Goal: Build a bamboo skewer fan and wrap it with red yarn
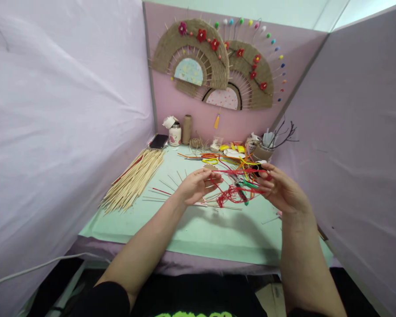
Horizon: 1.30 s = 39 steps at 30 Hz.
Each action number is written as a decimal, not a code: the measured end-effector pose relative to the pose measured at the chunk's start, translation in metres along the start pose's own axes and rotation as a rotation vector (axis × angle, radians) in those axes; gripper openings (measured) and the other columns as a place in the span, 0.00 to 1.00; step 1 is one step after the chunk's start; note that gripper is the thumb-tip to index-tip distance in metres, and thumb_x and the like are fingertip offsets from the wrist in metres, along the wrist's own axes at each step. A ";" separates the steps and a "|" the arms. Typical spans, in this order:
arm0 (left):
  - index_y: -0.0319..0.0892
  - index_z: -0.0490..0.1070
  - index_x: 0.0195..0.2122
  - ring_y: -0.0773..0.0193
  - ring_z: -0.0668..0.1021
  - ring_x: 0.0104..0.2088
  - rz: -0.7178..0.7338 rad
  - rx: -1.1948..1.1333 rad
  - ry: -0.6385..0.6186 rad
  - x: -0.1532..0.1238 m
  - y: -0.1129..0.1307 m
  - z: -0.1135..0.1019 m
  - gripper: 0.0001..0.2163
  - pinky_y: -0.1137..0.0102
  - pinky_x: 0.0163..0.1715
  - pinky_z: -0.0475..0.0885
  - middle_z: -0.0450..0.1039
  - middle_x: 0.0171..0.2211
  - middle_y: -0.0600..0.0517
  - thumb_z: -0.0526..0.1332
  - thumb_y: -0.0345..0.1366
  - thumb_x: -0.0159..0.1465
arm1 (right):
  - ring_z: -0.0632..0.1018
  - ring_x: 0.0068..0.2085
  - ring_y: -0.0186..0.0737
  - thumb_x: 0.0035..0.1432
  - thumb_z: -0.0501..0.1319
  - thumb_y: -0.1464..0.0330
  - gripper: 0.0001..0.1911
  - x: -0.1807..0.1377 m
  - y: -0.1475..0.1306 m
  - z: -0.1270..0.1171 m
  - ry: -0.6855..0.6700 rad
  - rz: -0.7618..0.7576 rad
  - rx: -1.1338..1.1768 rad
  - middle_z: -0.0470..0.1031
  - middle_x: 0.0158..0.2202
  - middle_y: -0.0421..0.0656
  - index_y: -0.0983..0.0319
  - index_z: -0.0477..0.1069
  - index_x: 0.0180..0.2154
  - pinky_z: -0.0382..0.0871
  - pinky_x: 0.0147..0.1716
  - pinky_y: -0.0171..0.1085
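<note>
There, the left hand (198, 184) and right hand (277, 187) each pinched an end of a red cord (237, 171), stretched taut above the green mat (198, 229) beside bamboo sticks (135, 178).

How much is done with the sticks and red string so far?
It looks early. Done: a few thin sticks lie fanned out on the green mat. In hand: the left hand and right hand stretch a red string between them, the rest tangled below. Left: no string seems wound on those sticks, and the big stick pile lies beside them.
</note>
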<state>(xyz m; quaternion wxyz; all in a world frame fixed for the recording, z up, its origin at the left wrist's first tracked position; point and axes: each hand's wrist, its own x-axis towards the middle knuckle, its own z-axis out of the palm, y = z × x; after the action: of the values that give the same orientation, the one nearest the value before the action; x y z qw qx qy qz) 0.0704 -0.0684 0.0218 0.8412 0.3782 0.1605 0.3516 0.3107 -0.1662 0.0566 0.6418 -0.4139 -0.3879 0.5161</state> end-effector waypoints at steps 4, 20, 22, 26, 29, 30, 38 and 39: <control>0.39 0.69 0.32 0.77 0.66 0.17 -0.011 0.009 -0.057 -0.004 0.007 0.002 0.07 0.68 0.36 0.75 0.70 0.22 0.58 0.66 0.36 0.60 | 0.58 0.21 0.28 0.51 0.67 0.64 0.12 -0.006 0.002 -0.005 -0.005 0.047 -0.083 0.66 0.26 0.35 0.54 0.73 0.40 0.57 0.17 0.30; 0.40 0.71 0.42 0.76 0.55 0.17 -0.134 0.229 -0.228 -0.029 0.032 -0.020 0.13 0.82 0.16 0.54 0.54 0.18 0.61 0.69 0.36 0.58 | 0.67 0.25 0.32 0.48 0.70 0.64 0.12 -0.011 -0.009 -0.001 -0.049 -0.006 -0.122 0.63 0.22 0.34 0.54 0.75 0.36 0.71 0.30 0.36; 0.42 0.71 0.46 0.75 0.56 0.18 -0.045 0.171 -0.243 -0.037 0.036 -0.020 0.17 0.80 0.18 0.58 0.54 0.18 0.61 0.70 0.39 0.57 | 0.68 0.27 0.35 0.49 0.69 0.59 0.10 -0.014 -0.005 0.002 -0.038 -0.096 -0.078 0.61 0.22 0.35 0.51 0.75 0.35 0.73 0.36 0.41; 0.43 0.74 0.42 0.73 0.60 0.20 0.070 0.014 -0.231 -0.048 0.040 -0.019 0.18 0.77 0.23 0.67 0.53 0.19 0.59 0.72 0.42 0.52 | 0.65 0.26 0.36 0.52 0.65 0.51 0.11 -0.020 0.007 0.011 0.028 -0.276 0.044 0.64 0.26 0.37 0.46 0.75 0.36 0.73 0.37 0.42; 0.43 0.73 0.39 0.75 0.57 0.19 0.057 -0.013 -0.177 -0.053 0.043 -0.021 0.14 0.82 0.15 0.58 0.55 0.22 0.58 0.71 0.38 0.53 | 0.58 0.22 0.36 0.57 0.57 0.47 0.14 -0.022 0.011 0.014 0.071 -0.349 -0.025 0.65 0.28 0.38 0.43 0.74 0.38 0.71 0.29 0.40; 0.43 0.73 0.39 0.76 0.55 0.18 0.033 0.000 -0.156 -0.054 0.046 -0.022 0.13 0.84 0.11 0.51 0.56 0.23 0.57 0.70 0.37 0.54 | 0.56 0.22 0.36 0.58 0.55 0.47 0.15 -0.022 0.011 0.013 0.081 -0.361 -0.048 0.65 0.28 0.39 0.43 0.74 0.39 0.70 0.26 0.39; 0.38 0.74 0.33 0.79 0.53 0.16 -0.076 0.209 -0.034 -0.066 0.073 -0.046 0.06 0.85 0.13 0.50 0.52 0.19 0.60 0.69 0.34 0.57 | 0.44 0.21 0.35 0.57 0.63 0.58 0.04 -0.028 -0.006 -0.012 0.072 -0.251 -0.018 0.54 0.22 0.36 0.48 0.76 0.33 0.43 0.10 0.32; 0.38 0.75 0.33 0.78 0.53 0.16 -0.068 0.212 -0.015 -0.068 0.076 -0.050 0.06 0.85 0.13 0.50 0.52 0.18 0.60 0.69 0.34 0.58 | 0.43 0.21 0.34 0.55 0.64 0.59 0.03 -0.030 -0.008 -0.015 0.080 -0.209 -0.030 0.53 0.22 0.36 0.49 0.76 0.33 0.40 0.10 0.31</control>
<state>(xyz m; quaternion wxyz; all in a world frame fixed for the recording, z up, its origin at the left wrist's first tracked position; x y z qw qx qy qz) -0.0397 -0.0557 0.0461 0.8092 0.4619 0.2033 0.3009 0.3225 -0.1985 0.0565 0.7009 -0.4011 -0.4105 0.4235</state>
